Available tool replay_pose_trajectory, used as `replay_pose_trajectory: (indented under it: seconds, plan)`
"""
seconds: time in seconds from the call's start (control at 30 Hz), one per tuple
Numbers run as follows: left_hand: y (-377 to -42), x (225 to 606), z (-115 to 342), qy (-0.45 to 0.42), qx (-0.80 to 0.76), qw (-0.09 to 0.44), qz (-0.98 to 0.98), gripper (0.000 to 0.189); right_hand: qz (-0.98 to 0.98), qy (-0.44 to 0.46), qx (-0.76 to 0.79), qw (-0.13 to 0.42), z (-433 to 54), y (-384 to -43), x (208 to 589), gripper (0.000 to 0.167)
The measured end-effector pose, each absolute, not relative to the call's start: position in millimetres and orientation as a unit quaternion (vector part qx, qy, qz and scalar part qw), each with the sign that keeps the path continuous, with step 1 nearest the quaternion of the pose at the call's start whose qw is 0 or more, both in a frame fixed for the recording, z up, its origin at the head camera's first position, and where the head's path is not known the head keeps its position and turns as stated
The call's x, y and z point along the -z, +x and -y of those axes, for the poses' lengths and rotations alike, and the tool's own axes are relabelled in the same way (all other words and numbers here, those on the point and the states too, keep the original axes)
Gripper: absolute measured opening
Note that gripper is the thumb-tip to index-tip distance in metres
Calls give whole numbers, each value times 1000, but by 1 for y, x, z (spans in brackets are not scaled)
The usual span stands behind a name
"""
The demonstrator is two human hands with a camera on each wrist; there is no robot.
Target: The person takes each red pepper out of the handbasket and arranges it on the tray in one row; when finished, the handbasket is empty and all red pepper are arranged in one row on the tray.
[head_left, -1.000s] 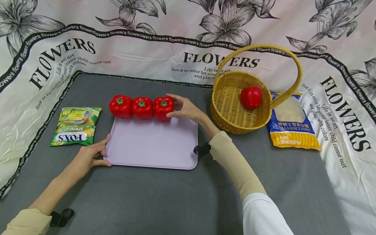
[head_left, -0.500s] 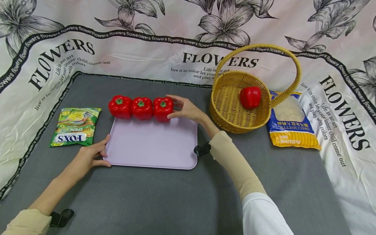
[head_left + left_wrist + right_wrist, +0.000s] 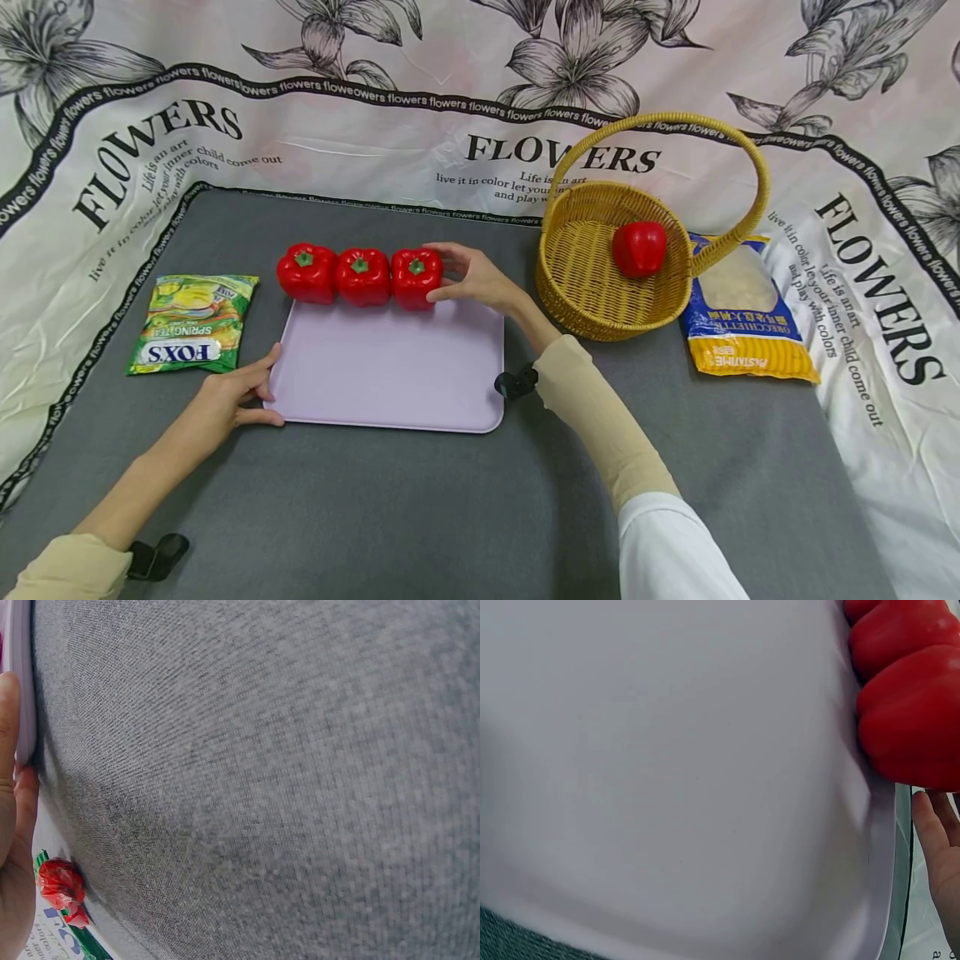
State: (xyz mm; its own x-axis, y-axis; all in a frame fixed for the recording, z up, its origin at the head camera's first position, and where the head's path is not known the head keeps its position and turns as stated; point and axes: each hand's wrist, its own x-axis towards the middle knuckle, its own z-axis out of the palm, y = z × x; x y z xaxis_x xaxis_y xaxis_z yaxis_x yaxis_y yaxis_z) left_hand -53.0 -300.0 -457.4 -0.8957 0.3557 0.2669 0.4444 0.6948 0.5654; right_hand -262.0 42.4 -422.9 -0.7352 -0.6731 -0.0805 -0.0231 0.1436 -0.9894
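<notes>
Three red bell peppers, the left one (image 3: 307, 273), the middle one (image 3: 363, 277) and the right one (image 3: 417, 279), stand side by side along the far rim of a pale lilac tray (image 3: 382, 367), green stems up. My right hand (image 3: 480, 279) holds the right pepper at its right side, thumb in front and fingers behind. In the right wrist view the thumb tip (image 3: 921, 804) is close against that pepper (image 3: 915, 724). My left hand (image 3: 225, 396) holds the tray's left edge, with the thumb at the near corner. The left wrist view shows its thumb (image 3: 9, 712) along the tray's rim (image 3: 26, 697).
A yellow wicker basket (image 3: 570, 312) with a tall handle stands at the right, holding another red bell pepper (image 3: 639, 249). Behind it lies a blue and yellow pasta bag (image 3: 750, 325). A green Fox's bag (image 3: 195, 321) lies left of the tray on the grey cloth (image 3: 420, 517).
</notes>
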Motion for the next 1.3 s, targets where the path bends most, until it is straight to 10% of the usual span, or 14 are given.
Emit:
replay_pose_trajectory:
  seconds: [1.3]
  plan:
    - [-52, 456, 300, -208, 321, 58, 922, 94, -700, -264, 596, 291, -44, -260, 423, 80]
